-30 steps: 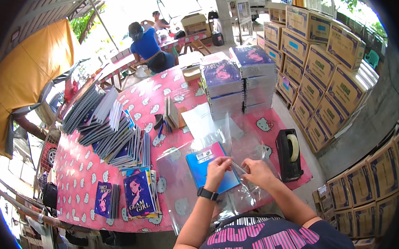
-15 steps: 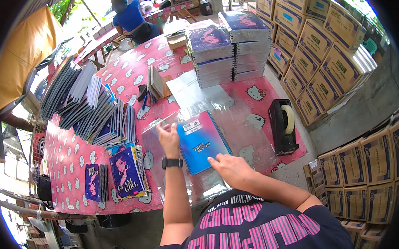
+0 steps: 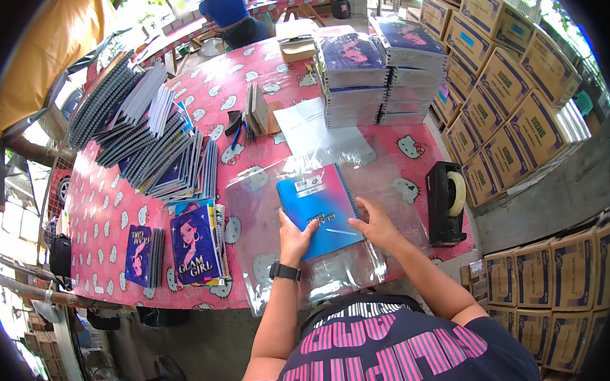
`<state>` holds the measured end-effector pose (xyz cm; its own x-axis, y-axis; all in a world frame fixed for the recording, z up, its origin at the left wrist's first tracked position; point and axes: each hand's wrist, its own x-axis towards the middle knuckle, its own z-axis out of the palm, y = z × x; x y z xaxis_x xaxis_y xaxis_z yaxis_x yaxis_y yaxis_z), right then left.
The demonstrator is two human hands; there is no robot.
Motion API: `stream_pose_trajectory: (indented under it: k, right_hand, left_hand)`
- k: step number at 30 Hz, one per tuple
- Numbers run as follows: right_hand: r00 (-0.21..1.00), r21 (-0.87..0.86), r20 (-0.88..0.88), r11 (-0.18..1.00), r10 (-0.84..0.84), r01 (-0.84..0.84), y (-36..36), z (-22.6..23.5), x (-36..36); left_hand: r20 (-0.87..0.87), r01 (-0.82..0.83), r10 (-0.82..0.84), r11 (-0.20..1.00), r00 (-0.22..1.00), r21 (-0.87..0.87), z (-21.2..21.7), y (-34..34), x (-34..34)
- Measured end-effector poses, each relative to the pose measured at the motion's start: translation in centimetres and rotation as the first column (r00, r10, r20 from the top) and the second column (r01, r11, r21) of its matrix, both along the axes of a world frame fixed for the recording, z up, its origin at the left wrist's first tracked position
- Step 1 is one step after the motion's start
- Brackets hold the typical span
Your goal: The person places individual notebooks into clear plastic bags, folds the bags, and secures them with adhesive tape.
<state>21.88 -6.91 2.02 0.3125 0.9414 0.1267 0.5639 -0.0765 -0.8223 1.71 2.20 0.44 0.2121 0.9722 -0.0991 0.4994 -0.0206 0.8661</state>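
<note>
A blue-and-pink spiral notebook [image 3: 321, 210] lies on a sheet of clear plastic [image 3: 260, 262] on the table in front of me. Coils show along both its left and right sides, so more than one notebook may be stacked there; I cannot tell. My left hand [image 3: 298, 239] grips its lower left edge, thumb on the cover and fingers along the side. At the right edge my right hand [image 3: 377, 224] holds it the same way, thumb on top. A white label [image 3: 309, 184] sits near the cover's far edge.
Spiral notebooks [image 3: 154, 150] fan out in piles at left; purple-covered ones [image 3: 196, 244] lie nearer. Two tall notebook stacks [image 3: 354, 77] stand at the back. A black tape dispenser [image 3: 445, 207] is at right. Cartons [image 3: 515, 124] line the right side. A person [image 3: 230, 11] sits beyond.
My left hand has come down from the upper left to the notebook's lower left edge. My right hand has shifted from the cover to the right edge. Coils now show on the left side too.
</note>
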Motion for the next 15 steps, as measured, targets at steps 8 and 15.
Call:
stream_pose_trajectory:
  k: [8,15]
  right_hand:
    - [0.893,-0.154,-0.447,0.988,-0.043,-0.029,0.9,-5.6,0.0]
    - [0.938,-0.168,-0.344,0.985,-0.028,-0.032,0.5,-5.8,0.3]
  left_hand:
    - [0.224,0.064,-0.047,0.996,0.973,-0.069,-0.3,0.5,-0.3]
    - [0.449,-0.012,0.036,0.998,0.893,-0.055,-3.2,9.0,-1.1]
